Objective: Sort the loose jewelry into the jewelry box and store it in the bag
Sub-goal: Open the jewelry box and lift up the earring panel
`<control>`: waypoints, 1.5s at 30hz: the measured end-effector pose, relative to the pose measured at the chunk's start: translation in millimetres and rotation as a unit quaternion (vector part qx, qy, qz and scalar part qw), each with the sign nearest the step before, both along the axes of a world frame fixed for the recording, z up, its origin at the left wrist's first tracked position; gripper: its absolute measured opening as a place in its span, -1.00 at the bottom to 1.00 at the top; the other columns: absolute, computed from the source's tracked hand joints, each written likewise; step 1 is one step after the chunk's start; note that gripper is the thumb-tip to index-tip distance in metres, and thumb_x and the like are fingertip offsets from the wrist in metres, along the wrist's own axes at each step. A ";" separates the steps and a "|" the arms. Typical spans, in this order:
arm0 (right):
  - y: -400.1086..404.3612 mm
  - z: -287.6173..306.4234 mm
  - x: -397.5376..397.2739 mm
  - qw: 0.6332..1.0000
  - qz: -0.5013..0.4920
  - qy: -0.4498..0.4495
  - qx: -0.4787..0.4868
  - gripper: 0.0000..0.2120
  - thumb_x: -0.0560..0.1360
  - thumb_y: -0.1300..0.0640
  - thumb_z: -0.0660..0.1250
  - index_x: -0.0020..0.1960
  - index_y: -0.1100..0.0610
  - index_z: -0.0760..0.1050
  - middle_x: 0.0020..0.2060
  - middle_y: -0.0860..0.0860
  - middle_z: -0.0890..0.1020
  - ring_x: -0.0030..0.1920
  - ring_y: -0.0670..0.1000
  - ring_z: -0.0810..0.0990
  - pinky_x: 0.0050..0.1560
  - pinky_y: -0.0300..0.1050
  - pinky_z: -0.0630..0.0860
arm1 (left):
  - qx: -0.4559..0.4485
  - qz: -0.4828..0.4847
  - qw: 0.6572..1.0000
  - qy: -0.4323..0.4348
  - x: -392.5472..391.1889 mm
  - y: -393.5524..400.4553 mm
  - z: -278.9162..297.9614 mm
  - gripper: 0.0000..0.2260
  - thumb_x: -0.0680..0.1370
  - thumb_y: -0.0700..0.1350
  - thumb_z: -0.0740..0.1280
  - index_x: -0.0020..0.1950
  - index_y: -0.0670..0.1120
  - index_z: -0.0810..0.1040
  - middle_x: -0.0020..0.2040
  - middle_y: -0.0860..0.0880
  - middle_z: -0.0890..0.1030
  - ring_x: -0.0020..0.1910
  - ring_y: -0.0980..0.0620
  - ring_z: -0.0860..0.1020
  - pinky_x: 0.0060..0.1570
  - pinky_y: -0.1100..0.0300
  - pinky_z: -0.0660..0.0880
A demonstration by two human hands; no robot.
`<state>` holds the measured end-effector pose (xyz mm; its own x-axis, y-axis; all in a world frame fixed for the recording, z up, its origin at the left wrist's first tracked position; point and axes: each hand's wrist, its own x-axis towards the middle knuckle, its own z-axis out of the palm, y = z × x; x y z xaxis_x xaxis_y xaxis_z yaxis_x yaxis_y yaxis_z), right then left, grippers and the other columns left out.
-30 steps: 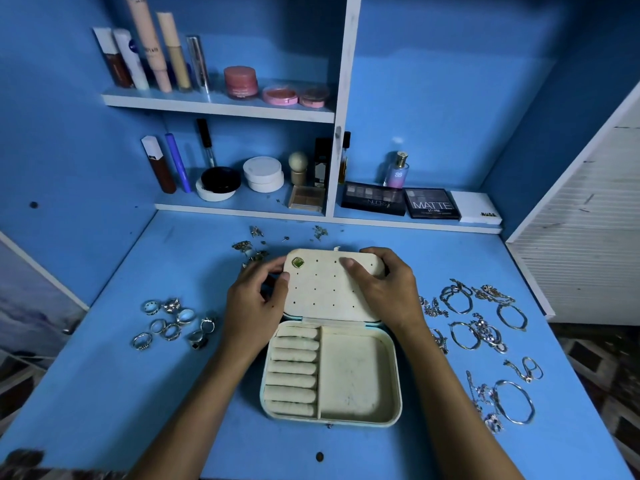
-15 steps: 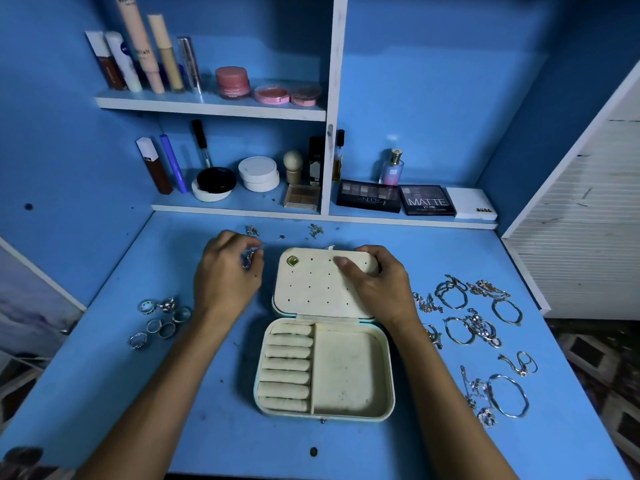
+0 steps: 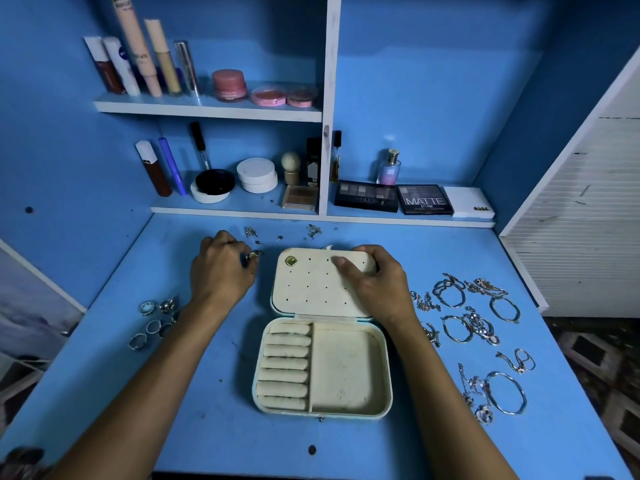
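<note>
A cream jewelry box (image 3: 346, 372) lies open on the blue desk, its perforated lid (image 3: 311, 285) folded back and flat. One green earring (image 3: 291, 261) sits pinned in the lid's corner. My right hand (image 3: 374, 282) grips the lid's far right edge. To the left of the lid, my left hand (image 3: 221, 271) pinches a small earring (image 3: 254, 255) from the scattered earrings (image 3: 251, 232). Rings (image 3: 152, 323) lie at the left. Bracelets and necklaces (image 3: 478, 327) lie at the right. No bag is in view.
Two shelves at the back hold cosmetics: tubes (image 3: 138, 60), pink jars (image 3: 229, 84), eyeshadow palettes (image 3: 367, 195), a perfume bottle (image 3: 389, 168). A white slatted panel (image 3: 588, 216) bounds the desk's right side.
My left hand left the lid, moved left and back to the scattered earrings, and now pinches one. My right hand stayed on the lid.
</note>
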<state>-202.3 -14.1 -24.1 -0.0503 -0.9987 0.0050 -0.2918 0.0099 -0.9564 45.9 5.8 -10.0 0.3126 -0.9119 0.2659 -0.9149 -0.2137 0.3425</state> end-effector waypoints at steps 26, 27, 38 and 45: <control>-2.0 -2.7 1.1 1.000 -0.009 0.006 0.008 -0.64 0.34 -0.22 0.55 0.01 -0.08 0.56 -0.11 -0.13 0.67 -0.03 -0.01 0.65 0.08 0.03 0.60 | -0.134 -0.088 0.952 0.261 -21.4 10.7 23.7 -0.85 0.47 -0.31 0.43 -0.01 -0.12 0.67 -0.15 0.12 0.65 -0.26 0.32 0.54 -0.19 0.56 0.37; -1.7 -2.2 0.9 1.000 -0.009 0.007 0.007 -0.64 0.35 -0.21 0.55 0.01 -0.07 0.56 -0.11 -0.13 0.67 -0.03 -0.02 0.64 0.08 0.02 0.60 | -0.130 -0.090 0.949 0.273 -24.8 12.2 25.6 -0.85 0.46 -0.30 0.45 -0.02 -0.11 0.66 -0.15 0.14 0.65 -0.26 0.31 0.55 -0.20 0.55 0.38; -1.4 -0.7 1.3 1.000 -0.015 0.012 0.002 -0.64 0.34 -0.20 0.56 0.02 -0.06 0.57 -0.10 -0.16 0.66 0.00 -0.07 0.62 0.10 -0.02 0.59 | -0.172 -0.184 0.938 0.238 -46.5 22.5 21.2 -0.80 0.42 -0.25 0.53 0.03 -0.12 0.71 -0.12 0.05 0.65 -0.17 0.19 0.62 -0.13 0.37 0.55; -0.8 0.5 1.8 1.000 -0.016 0.018 -0.001 -0.64 0.34 -0.22 0.55 0.01 -0.06 0.57 -0.09 -0.16 0.66 0.00 -0.08 0.62 0.07 -0.09 0.59 | -0.166 -0.215 0.947 0.174 -47.3 23.5 20.8 -0.72 0.39 -0.21 0.56 0.08 -0.14 0.68 -0.12 0.01 0.68 -0.16 0.12 0.61 -0.05 0.36 0.49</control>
<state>-200.5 -14.8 -23.5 -0.0824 -0.9966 0.0091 -0.3261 0.0183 -0.9451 -1.4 29.3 10.8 0.0528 -0.8588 0.5095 -0.7122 0.3253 0.6220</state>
